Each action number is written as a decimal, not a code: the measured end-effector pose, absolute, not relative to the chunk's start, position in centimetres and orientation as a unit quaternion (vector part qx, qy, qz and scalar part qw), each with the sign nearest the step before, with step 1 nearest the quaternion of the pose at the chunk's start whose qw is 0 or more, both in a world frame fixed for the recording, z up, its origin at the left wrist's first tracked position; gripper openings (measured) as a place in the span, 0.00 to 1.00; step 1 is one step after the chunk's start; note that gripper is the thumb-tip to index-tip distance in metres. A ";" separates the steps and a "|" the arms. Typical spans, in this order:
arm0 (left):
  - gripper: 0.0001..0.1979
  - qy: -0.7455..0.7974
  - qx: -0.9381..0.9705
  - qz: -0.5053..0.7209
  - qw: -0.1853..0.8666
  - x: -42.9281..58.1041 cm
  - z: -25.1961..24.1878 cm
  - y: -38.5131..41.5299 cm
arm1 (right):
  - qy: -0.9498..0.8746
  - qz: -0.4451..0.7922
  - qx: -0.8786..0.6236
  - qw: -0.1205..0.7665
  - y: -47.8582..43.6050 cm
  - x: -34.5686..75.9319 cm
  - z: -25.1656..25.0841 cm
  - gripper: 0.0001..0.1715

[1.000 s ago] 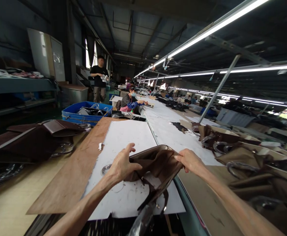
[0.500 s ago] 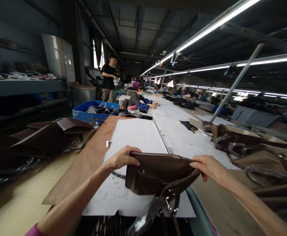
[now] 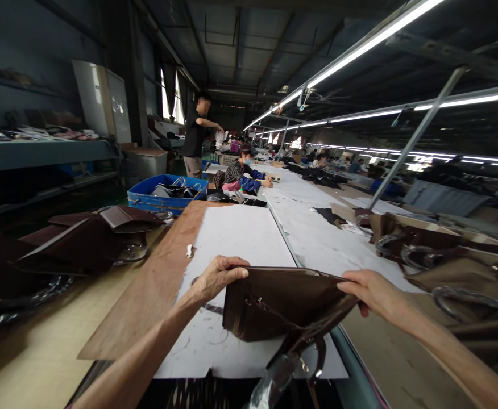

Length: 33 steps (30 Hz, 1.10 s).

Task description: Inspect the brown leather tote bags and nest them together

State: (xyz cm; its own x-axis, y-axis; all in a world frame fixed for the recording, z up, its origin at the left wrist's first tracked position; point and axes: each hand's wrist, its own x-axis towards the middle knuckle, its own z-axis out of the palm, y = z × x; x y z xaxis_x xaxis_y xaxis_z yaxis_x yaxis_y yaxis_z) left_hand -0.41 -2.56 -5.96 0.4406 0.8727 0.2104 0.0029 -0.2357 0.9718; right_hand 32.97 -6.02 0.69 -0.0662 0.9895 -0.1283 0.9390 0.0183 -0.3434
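A dark brown handbag (image 3: 270, 307) hangs between my hands over the white sheet (image 3: 240, 233) on the worktable. My left hand (image 3: 222, 276) pinches the bag's upper left corner, thumb on the near side. At the upper right corner, my right hand (image 3: 370, 289) grips the same edge between thumb and fingers. The bag's handle, partly wrapped in clear plastic (image 3: 274, 378), dangles toward me with small metal fittings. Behind the bag, a dark strap (image 3: 212, 308) shows at its left. The bag's far side is hidden.
Brown bags (image 3: 82, 238) lie on the left table, and more bags (image 3: 457, 267) are piled at right. A blue bin (image 3: 164, 199) stands beyond the brown board (image 3: 146, 301). One co-worker (image 3: 194, 136) stands farther back; another (image 3: 238, 173) leans over the table. A slanted metal pole (image 3: 417, 139) rises at right.
Both hands and the bag have shifted slightly right in view, still gripping the top edge. The standing co-worker has turned, with an arm raised and holding something whitish.
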 end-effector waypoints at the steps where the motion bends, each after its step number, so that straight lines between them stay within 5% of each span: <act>1: 0.15 0.334 0.666 0.416 0.522 -0.4 -5.9 -2.6 | -0.709 0.174 -0.679 0.072 -6.0 33.0 0.7 0.16; 24: 0.10 0.443 0.728 0.362 0.377 -1.9 -3.9 -1.6 | -0.708 0.167 -0.678 0.103 -7.6 31.1 -1.1 0.16; 33: 0.20 0.516 0.813 0.242 0.119 0.9 0.3 -3.1 | -0.706 0.186 -0.674 0.111 -7.9 31.0 -0.5 0.16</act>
State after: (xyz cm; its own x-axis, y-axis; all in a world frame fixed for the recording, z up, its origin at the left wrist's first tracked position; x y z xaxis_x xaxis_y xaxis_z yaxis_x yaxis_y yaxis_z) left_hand 0.88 -3.10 0.26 0.3512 0.8962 0.2709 0.7815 -0.4399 0.4423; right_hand 31.01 -7.95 -0.54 -0.0653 0.9934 -0.0943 0.9103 0.0206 -0.4134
